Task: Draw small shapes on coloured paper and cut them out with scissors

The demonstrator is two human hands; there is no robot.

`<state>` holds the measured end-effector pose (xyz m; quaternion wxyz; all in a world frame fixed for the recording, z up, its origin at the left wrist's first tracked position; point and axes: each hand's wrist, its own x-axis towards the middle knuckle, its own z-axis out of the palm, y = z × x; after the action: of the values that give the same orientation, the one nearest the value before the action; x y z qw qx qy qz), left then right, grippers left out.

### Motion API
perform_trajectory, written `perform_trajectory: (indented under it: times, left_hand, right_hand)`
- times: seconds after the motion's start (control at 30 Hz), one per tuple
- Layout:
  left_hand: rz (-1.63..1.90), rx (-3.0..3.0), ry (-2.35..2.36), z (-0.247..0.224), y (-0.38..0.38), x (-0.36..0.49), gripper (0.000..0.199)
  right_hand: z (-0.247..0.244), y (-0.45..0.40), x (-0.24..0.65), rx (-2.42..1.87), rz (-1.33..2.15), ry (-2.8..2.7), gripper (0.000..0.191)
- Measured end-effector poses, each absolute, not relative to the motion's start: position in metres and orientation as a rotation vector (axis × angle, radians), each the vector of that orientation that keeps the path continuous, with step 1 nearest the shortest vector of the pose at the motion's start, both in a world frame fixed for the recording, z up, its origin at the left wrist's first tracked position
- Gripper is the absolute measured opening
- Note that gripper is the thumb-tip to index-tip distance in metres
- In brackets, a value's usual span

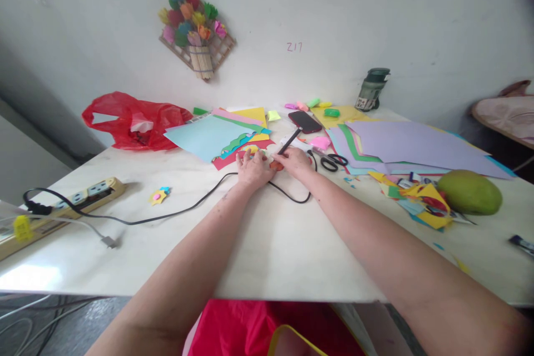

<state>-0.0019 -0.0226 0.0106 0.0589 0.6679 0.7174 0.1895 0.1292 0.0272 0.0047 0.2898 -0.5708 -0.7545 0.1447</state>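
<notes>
A black pen point(291, 141) slants up from the pinched fingers of my right hand point(297, 162). Between my hands is a small orange-red piece point(276, 166), partly covered by fingers; its exact shape cannot be made out. My left hand point(253, 169) lies with fingers spread at the edge of this piece, palm down. Just beyond it are a red paper sheet point(223, 163) and a small yellow cutout. Black-handled scissors point(334, 162) rest to the right of my right hand, near a pink paper piece point(319, 142).
A black cable point(175, 214) runs from a power strip point(94, 192) under my hands. Coloured sheets point(208, 136) lie left, more sheets point(417, 142) right. Also here: a red bag point(137, 122), phone point(305, 120), bottle point(372, 89), green fruit point(470, 192) and paper scraps point(431, 206).
</notes>
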Motion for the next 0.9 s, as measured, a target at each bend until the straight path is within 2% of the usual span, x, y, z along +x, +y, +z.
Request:
perform_trajectory:
  times: [0.17, 0.37, 0.6, 0.9]
  left_hand:
    - [0.571, 2.025, 2.178, 0.009, -0.022, -0.003, 0.041]
    - [0.59, 2.017, 2.195, 0.008, -0.021, -0.004, 0.042]
    - [0.596, 2.042, 2.198, 0.009, -0.022, -0.003, 0.039]
    - [0.569, 2.133, 2.161, 0.015, -0.028, -0.001, 0.026]
  right_hand:
    - [0.005, 0.027, 0.129, -1.511, 0.412, -1.983, 0.027]
    - [-0.003, 0.035, 0.132, -1.404, 0.602, -1.774, 0.027]
    - [0.005, 0.028, 0.133, -1.577, 0.484, -1.789, 0.027]
    - [0.007, 0.025, 0.129, -1.658, 0.383, -1.897, 0.029]
